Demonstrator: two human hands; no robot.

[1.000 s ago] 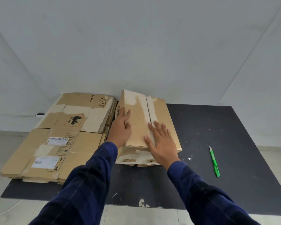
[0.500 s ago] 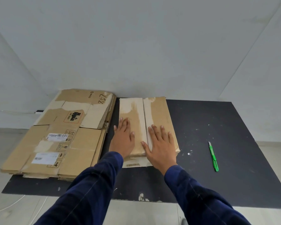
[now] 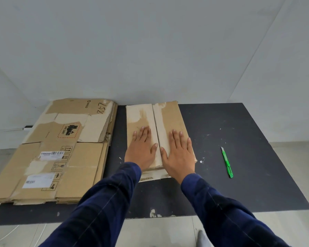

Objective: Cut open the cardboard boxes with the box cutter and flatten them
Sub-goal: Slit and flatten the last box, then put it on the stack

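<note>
**Both palms down on the collapsed box**

Nearest us, two dark blue sleeves (image 3: 100, 202) reach out over the front edge of the black mat (image 3: 253, 184). The left hand (image 3: 141, 148) lies palm down on the left panel of the cardboard box (image 3: 169, 116), fingers straight and lightly spread. The right hand (image 3: 179, 154) mirrors it on the right panel. The thumbs almost meet at the seam running up the middle. Neither hand pinches or grips anything; this is pure pressing.

The box sits mid-mat and looks close to flat, with a layered edge poking out under the wrists. To finish this well, I'd say lean straight down through the heels of the palms. Then work the pressure forward along that seam, because the far end has no weight on it and may spring back up.

Off to the right, well apart from the box, the green box cutter (image 3: 227, 162) lies on the mat, safely outside any sweep of the arms. To the left, just beside the box, waits the stack of flattened boxes (image 3: 64, 157), the likely landing spot. Beyond it all is a plain pale wall (image 3: 150, 50).
</note>
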